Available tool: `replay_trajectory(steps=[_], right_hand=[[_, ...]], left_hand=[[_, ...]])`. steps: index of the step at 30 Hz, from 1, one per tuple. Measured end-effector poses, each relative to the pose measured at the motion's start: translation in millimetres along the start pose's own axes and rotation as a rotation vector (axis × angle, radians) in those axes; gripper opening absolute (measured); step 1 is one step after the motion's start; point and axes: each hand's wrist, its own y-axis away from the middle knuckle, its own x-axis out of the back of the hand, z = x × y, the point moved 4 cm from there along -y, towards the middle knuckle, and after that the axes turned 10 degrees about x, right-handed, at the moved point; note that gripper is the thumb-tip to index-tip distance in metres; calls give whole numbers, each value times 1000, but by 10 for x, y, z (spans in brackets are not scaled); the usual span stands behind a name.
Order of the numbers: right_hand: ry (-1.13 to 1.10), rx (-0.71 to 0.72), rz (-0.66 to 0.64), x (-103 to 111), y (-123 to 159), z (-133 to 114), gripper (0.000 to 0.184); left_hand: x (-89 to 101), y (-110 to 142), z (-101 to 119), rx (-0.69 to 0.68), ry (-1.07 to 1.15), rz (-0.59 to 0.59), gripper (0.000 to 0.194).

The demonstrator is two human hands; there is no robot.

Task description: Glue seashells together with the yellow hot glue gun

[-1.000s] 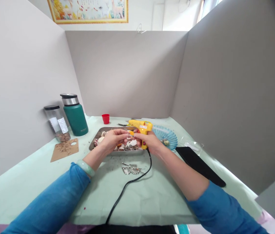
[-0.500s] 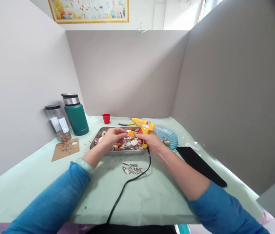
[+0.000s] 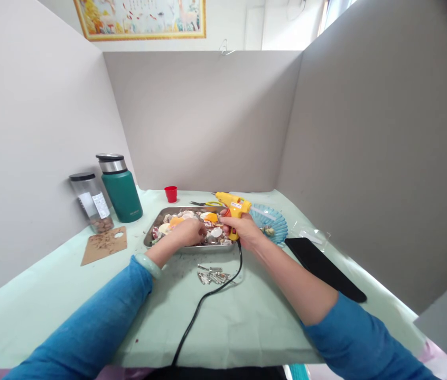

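Note:
My right hand (image 3: 242,230) is wrapped round the handle of a yellow hot glue gun (image 3: 233,203), whose nozzle points left over a steel tray (image 3: 150,235) filled with several seashells (image 3: 177,221). A black cord (image 3: 203,302) runs from the gun toward me. My left hand (image 3: 190,231) reaches down into the tray among the shells, fingers curled; what they hold, if anything, is hidden. A pale green bangle sits on my left wrist.
A heap of small metal clips (image 3: 212,275) lies in front of the tray. A blue glass dish (image 3: 274,222), a black flat case (image 3: 324,267), a red cup (image 3: 170,193), scissors (image 3: 203,203), a green flask (image 3: 121,188), a clear jar (image 3: 91,202) and a brown card (image 3: 104,245) surround it. Grey partitions wall three sides.
My left hand has dropped from in front of the gun's nozzle down into the tray of shells. The right hand and glue gun have stayed nearly in place.

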Motion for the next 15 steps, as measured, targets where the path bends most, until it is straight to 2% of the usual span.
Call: replay_trajectory(steps=[5,7,11,15], right_hand=[[-18,10,13,2,0,2,32],[-22,27,11,4,-8,4,32],[-33,31,16,6,-19,18,31],[-51,27,20,-3,-9,15,33]], left_hand=[[80,23,-11,-37,128,116,12],[93,56,10,-27,291,65,15],[75,146,54,85,668,-89,31],[43,205,97,152,857,-156,33]])
